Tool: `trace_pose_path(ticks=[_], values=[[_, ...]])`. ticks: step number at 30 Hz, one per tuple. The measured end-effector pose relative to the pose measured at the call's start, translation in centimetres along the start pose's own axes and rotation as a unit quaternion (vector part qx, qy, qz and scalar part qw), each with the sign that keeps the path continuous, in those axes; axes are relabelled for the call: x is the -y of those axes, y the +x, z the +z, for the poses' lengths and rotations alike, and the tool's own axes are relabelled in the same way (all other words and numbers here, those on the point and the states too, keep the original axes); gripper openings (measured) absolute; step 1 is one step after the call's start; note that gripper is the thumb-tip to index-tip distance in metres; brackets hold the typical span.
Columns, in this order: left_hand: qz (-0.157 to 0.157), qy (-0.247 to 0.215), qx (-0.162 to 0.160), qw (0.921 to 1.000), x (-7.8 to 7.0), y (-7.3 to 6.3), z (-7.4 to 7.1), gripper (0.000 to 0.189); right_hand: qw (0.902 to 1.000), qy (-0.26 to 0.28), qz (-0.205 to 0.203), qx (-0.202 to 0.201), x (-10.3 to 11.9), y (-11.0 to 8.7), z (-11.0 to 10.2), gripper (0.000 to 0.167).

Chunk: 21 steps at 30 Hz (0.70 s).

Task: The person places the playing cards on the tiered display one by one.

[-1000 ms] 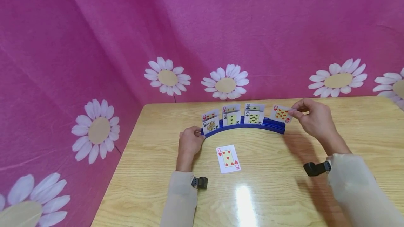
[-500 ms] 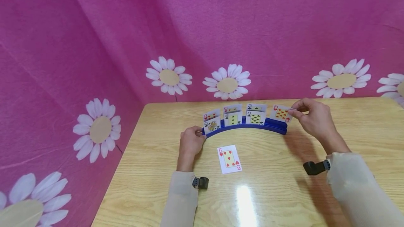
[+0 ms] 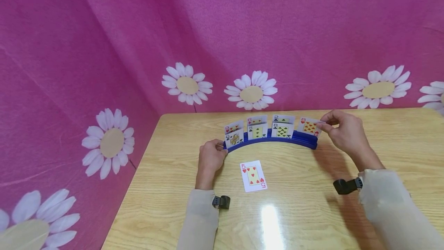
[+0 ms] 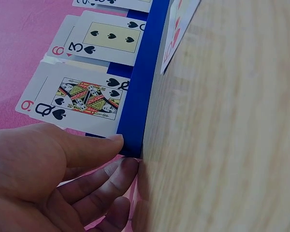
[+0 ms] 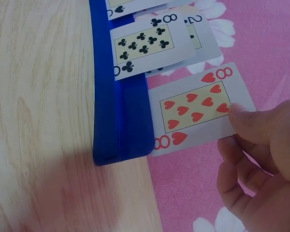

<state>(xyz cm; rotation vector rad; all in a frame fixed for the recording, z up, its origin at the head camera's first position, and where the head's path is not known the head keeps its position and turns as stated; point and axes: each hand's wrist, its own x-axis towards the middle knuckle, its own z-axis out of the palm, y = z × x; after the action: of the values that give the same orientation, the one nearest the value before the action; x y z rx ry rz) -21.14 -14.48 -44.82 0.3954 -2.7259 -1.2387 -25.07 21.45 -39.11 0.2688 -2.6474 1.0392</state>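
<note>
A curved blue card holder (image 3: 298,141) stands on the table with playing cards upright in two rows. My left hand (image 3: 211,158) grips its left end, thumb (image 4: 99,149) near the front rail and fingers lower at the end. The queen of spades (image 4: 89,99) stands closest to that thumb. My right hand (image 3: 348,132) pinches the eight of hearts (image 5: 198,108) by its outer edge, at the holder's right end. In the right wrist view the card's lower edge meets the holder's back part; whether it sits in a slot I cannot tell.
The five of hearts (image 3: 253,176) lies face up on the wooden table (image 3: 166,188), in front of the holder. The eight of clubs (image 5: 145,46) stands left of the held card, with a two behind it. A pink flowered cloth (image 3: 222,30) hangs behind the table.
The view has shifted slightly, so the table and holder appear a little further right. The eight of hearts has come slightly closer to the holder. Both hands keep their hold.
</note>
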Motion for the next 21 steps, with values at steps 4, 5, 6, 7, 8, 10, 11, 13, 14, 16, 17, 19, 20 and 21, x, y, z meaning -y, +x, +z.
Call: trace_pose_path(ticks=[4, 5, 6, 7, 8, 10, 11, 13, 14, 16, 17, 19, 20, 21], values=[[-0.005, -0.005, 0.003, 1.0, -0.07, -0.06, -0.01, 0.022, 1.0, 0.0, 0.002, 0.003, -0.02, -0.06, 0.15, 0.013], [-0.005, -0.005, 0.004, 1.0, -0.07, -0.06, 0.0, 0.022, 1.0, 0.0, 0.001, 0.003, -0.02, -0.06, 0.19, 0.013], [-0.006, -0.005, 0.005, 1.0, -0.08, -0.07, 0.01, 0.022, 1.0, 0.001, 0.0, 0.002, -0.04, -0.07, 0.24, 0.013], [-0.006, -0.005, 0.005, 1.0, -0.1, -0.07, 0.01, 0.022, 1.0, 0.0, -0.002, 0.001, -0.07, -0.06, 0.28, 0.013], [-0.007, -0.005, 0.005, 1.0, -0.11, -0.07, 0.01, 0.022, 1.0, 0.0, -0.004, 0.0, -0.09, -0.06, 0.33, 0.013], [-0.007, -0.004, 0.005, 1.0, -0.12, -0.06, 0.02, 0.022, 1.0, 0.001, -0.008, -0.001, -0.13, -0.04, 0.43, 0.013], [-0.008, -0.004, 0.005, 0.9999, -0.13, -0.05, 0.03, 0.022, 1.0, 0.002, -0.008, 0.0, -0.14, -0.04, 0.48, 0.013], [-0.01, -0.005, 0.007, 0.9999, -0.14, -0.04, 0.03, 0.023, 1.0, 0.003, -0.009, 0.001, -0.14, -0.04, 0.55, 0.013], [-0.01, -0.005, 0.007, 0.9999, -0.13, -0.04, 0.02, 0.023, 1.0, 0.003, -0.008, 0.003, -0.13, -0.05, 0.56, 0.013], [-0.011, -0.005, 0.007, 0.9999, -0.1, -0.01, 0.02, 0.023, 1.0, 0.003, -0.006, 0.005, -0.12, -0.06, 0.58, 0.014], [-0.012, -0.006, 0.008, 0.9999, -0.1, -0.02, 0.02, 0.023, 1.0, 0.004, -0.004, 0.006, -0.11, -0.06, 0.59, 0.014], [-0.014, -0.006, 0.009, 0.9998, -0.12, -0.06, -0.02, 0.024, 1.0, 0.004, -0.002, 0.007, -0.12, -0.05, 0.61, 0.014], [-0.013, -0.006, 0.009, 0.9999, -0.12, -0.07, -0.03, 0.024, 1.0, 0.004, 0.0, 0.008, -0.11, -0.04, 0.62, 0.014], [-0.014, -0.006, 0.008, 0.9999, -0.12, -0.08, -0.05, 0.024, 0.9999, 0.005, 0.002, 0.01, -0.11, -0.03, 0.64, 0.015]])
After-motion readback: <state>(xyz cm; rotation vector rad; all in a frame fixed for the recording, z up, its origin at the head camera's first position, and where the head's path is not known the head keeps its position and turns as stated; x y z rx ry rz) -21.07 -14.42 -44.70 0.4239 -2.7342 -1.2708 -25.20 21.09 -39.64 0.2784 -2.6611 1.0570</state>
